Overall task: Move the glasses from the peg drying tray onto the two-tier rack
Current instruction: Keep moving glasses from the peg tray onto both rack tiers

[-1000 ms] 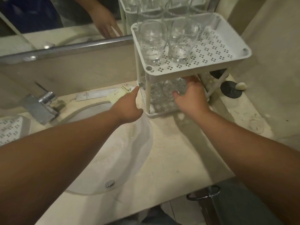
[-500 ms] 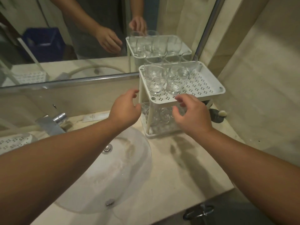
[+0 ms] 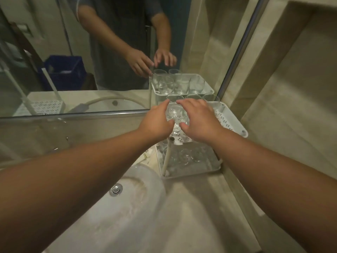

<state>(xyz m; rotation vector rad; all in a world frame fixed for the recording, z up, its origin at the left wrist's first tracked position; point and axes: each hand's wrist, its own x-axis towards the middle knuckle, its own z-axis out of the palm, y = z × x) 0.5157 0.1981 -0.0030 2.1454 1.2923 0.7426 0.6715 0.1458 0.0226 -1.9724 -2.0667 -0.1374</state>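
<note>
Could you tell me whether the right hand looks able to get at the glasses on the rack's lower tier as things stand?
Probably yes: the right hand is over the upper tier, but the lower glasses look open at the front.

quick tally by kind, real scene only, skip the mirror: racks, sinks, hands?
Two-tier rack: 1
Sink: 1
Hands: 2, left hand and right hand, both over the top tier around a glass
Total: 4
Glasses left out: they overlap and the hands hide some, so an exact count is not possible.
</note>
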